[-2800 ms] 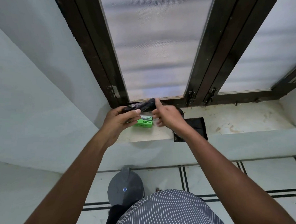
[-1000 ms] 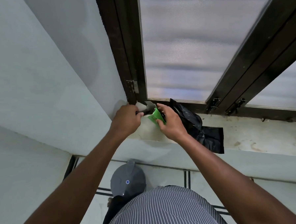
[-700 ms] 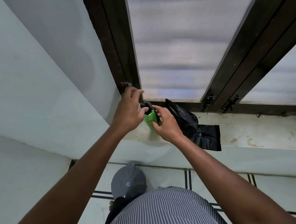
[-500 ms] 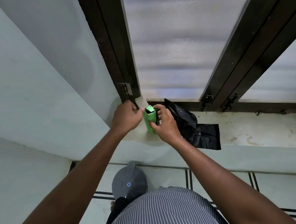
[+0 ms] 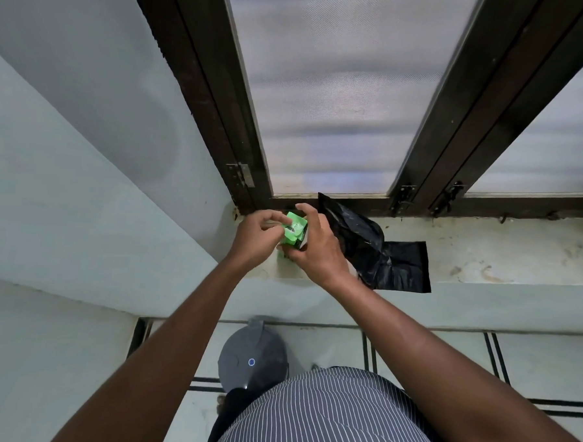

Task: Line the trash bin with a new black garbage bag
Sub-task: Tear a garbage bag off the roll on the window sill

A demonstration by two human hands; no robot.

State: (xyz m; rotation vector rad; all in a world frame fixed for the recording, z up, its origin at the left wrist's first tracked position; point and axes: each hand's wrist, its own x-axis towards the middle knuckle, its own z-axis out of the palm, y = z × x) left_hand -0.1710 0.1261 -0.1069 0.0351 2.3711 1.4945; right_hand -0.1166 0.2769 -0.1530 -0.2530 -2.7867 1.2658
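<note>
Frosted window (image 5: 323,97) above a stained sill (image 5: 501,252). Grey trash bin (image 5: 252,360) on the floor below, lid shut, no liner showing. Black garbage bag (image 5: 392,263) lies loose on the sill, touching the right wrist. Right hand (image 5: 316,245) grip wraps a small green box (image 5: 293,232), upright. Left hand (image 5: 259,236) fingertips pinch at its open top flap.

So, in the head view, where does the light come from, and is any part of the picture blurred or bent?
Head view: light comes through the frosted window panes, soft, without glare; the window frame bars splay outward, a wide-angle distortion; the left hand fingertips at the green box look slightly smeared; the black bag on the sill is sharp.
</note>
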